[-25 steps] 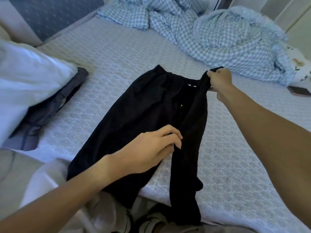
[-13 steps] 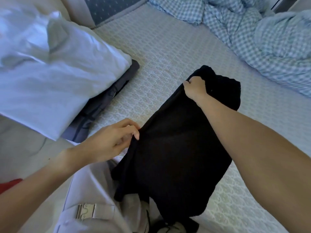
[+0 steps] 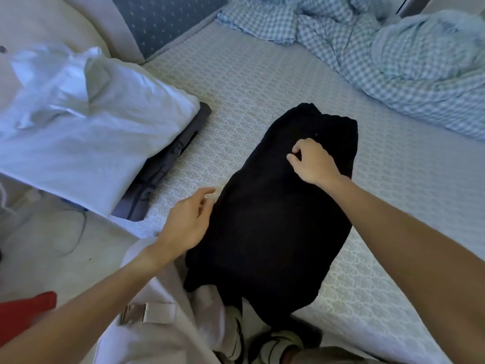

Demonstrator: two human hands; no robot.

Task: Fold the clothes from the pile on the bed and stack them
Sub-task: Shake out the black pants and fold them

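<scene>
Black trousers (image 3: 267, 219) lie folded in half lengthwise on the bed (image 3: 249, 82), legs hanging over the near edge. My right hand (image 3: 312, 161) hovers over the upper part near the waistband, fingers loosely curled, holding nothing. At the left edge of the trousers, my left hand (image 3: 187, 219) has relaxed fingers beside the fabric. A grey folded garment (image 3: 168, 166) lies to the left, partly under a white pillow (image 3: 86, 132).
A crumpled blue checked duvet (image 3: 393, 56) fills the far right of the bed. The padded headboard (image 3: 162, 17) is at the far left. My light trousers and shoes (image 3: 273, 345) show at the bed's near edge. Something red (image 3: 23, 311) lies on the floor.
The right hand carried the waistband corner across to the left, folding the trousers in half, then let go. The left hand released the fabric edge. The view shifted left.
</scene>
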